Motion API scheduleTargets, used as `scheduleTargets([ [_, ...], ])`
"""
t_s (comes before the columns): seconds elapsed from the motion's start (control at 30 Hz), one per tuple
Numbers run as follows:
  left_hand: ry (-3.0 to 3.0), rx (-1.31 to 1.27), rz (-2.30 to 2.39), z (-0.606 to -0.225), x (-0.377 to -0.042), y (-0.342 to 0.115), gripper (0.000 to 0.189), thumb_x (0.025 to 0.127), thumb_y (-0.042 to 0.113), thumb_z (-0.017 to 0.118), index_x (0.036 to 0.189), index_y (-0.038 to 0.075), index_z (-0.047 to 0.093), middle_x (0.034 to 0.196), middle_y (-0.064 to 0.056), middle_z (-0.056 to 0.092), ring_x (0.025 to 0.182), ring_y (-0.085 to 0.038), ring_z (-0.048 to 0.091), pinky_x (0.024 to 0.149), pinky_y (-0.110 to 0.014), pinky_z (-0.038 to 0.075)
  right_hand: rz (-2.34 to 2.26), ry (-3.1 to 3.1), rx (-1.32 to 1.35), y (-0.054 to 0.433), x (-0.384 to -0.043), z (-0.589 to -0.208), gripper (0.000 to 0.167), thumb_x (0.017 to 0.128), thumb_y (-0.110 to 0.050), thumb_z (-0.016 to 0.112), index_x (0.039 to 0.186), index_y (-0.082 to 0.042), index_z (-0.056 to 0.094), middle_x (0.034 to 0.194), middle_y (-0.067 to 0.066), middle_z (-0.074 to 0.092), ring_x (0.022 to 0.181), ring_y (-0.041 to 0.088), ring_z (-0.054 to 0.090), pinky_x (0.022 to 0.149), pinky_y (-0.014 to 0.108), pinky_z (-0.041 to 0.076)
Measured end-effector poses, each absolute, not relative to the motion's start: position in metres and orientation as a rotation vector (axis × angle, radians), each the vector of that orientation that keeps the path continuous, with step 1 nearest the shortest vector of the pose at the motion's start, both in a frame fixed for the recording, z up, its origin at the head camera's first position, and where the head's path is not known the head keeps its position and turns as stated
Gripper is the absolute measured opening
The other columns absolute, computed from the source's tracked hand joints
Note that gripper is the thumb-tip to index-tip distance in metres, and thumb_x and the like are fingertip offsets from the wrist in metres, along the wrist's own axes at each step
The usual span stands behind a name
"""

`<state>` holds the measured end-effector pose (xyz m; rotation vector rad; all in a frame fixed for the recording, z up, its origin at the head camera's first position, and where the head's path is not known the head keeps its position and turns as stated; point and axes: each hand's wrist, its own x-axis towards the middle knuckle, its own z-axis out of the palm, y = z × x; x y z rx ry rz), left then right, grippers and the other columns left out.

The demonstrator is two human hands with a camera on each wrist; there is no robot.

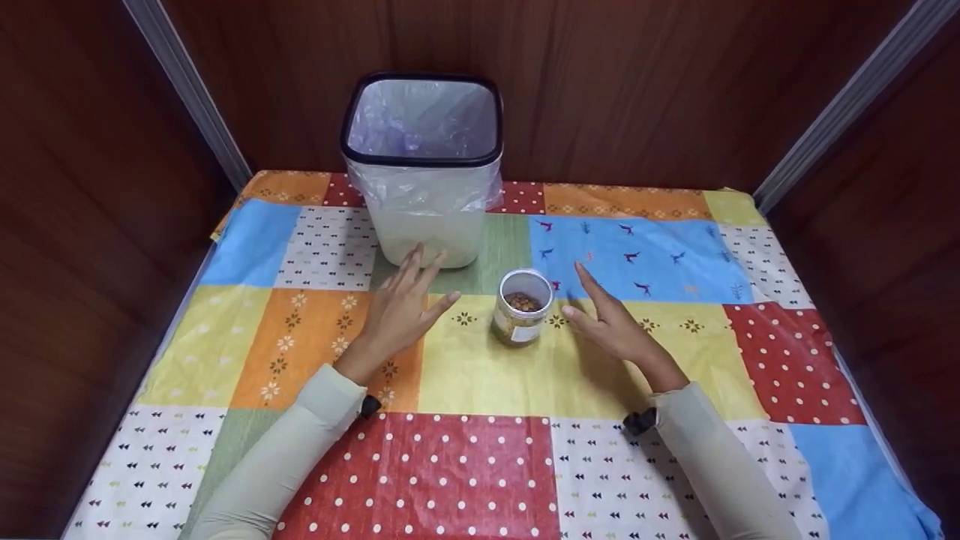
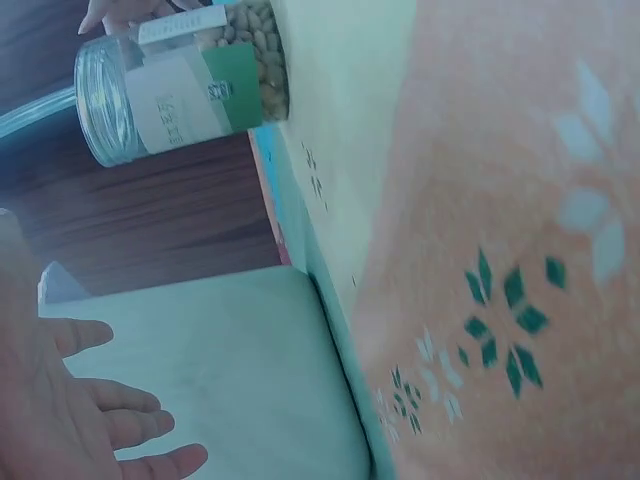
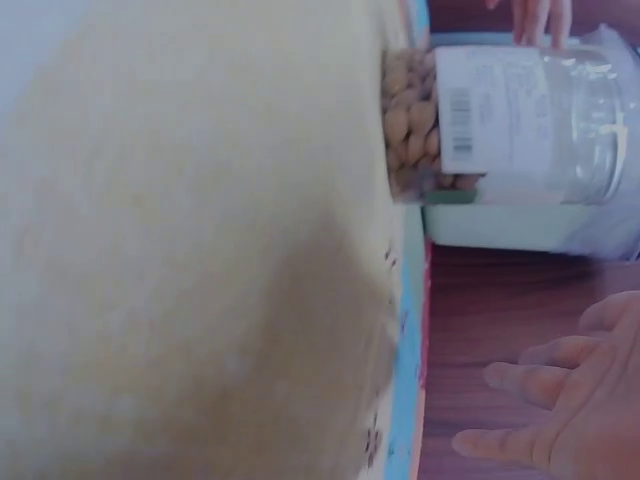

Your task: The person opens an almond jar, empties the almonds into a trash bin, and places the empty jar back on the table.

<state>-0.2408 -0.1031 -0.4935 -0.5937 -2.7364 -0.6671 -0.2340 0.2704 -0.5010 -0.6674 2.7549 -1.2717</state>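
Observation:
A clear jar (image 1: 523, 307) with no lid on stands upright on the tablecloth between the two hands. Brown nuts that look like almonds (image 3: 408, 125) fill its lower part, and it bears a white label with a barcode (image 3: 462, 120). To the jar's left, my left hand (image 1: 405, 300) hovers with fingers spread, in front of the bin, holding nothing. On the other side my right hand (image 1: 611, 322) is held with its fingers extended, close to the jar but apart from it. Both wrist views show the jar and relaxed, empty fingers.
Behind the left hand stands a white bin (image 1: 431, 232) with a dark rim and a clear plastic liner (image 1: 420, 112). The patchwork tablecloth (image 1: 420, 472) covers the table. Dark wood panels (image 1: 637, 90) enclose the table at the back and sides.

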Motion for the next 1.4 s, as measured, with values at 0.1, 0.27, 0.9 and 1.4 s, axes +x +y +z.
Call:
scheduleTargets([
  [0.1, -2.743, -0.597, -0.679, -0.492, -0.239, -0.098, 0.079, 0.099, 0.072, 0.033, 0.161, 0.022, 0.032, 0.166, -0.020, 0.020, 0.150, -0.038, 0.027, 0.108, -0.064, 0.040, -1.284, 2.722, -0.659, 0.267, -0.234, -0.501, 0.084, 0.102, -0.039, 0.061, 0.164, -0.028, 0.006, 0.169, 0.013, 0.012, 0.153, 0.035, 0.014, 0.122, 0.058, 0.013],
  [0.27, -2.744, -0.627, -0.698, -0.490, -0.237, -0.090, 0.076, 0.100, 0.067, 0.040, 0.161, 0.023, 0.030, 0.166, -0.020, 0.022, 0.150, -0.037, 0.027, 0.107, -0.064, 0.040, -1.258, 2.705, -0.626, 0.262, -0.234, -0.504, 0.095, 0.095, -0.045, 0.069, 0.164, -0.030, 0.005, 0.168, 0.012, 0.013, 0.153, 0.036, 0.016, 0.122, 0.057, 0.015],
  [0.9, -2.731, -0.787, -0.716, -0.483, -0.239, -0.057, 0.083, 0.095, 0.072, 0.047, 0.162, 0.026, 0.028, 0.165, -0.017, 0.027, 0.147, -0.037, 0.034, 0.109, -0.059, 0.042, -1.231, 2.652, -0.734, 0.244, -0.234, -0.520, 0.096, 0.094, -0.022, 0.075, 0.165, -0.021, 0.009, 0.166, 0.013, 0.022, 0.150, 0.030, 0.025, 0.122, 0.048, 0.023],
  [1.4, -2.714, -0.888, -0.673, -0.484, -0.242, -0.035, 0.082, 0.095, 0.068, 0.054, 0.160, 0.022, 0.033, 0.163, -0.017, 0.031, 0.142, -0.039, 0.041, 0.103, -0.054, 0.049, -1.291, 2.636, -0.725, 0.232, -0.232, -0.518, 0.100, 0.091, -0.026, 0.078, 0.164, -0.031, 0.010, 0.164, 0.008, 0.030, 0.149, 0.030, 0.031, 0.120, 0.051, 0.028],
])
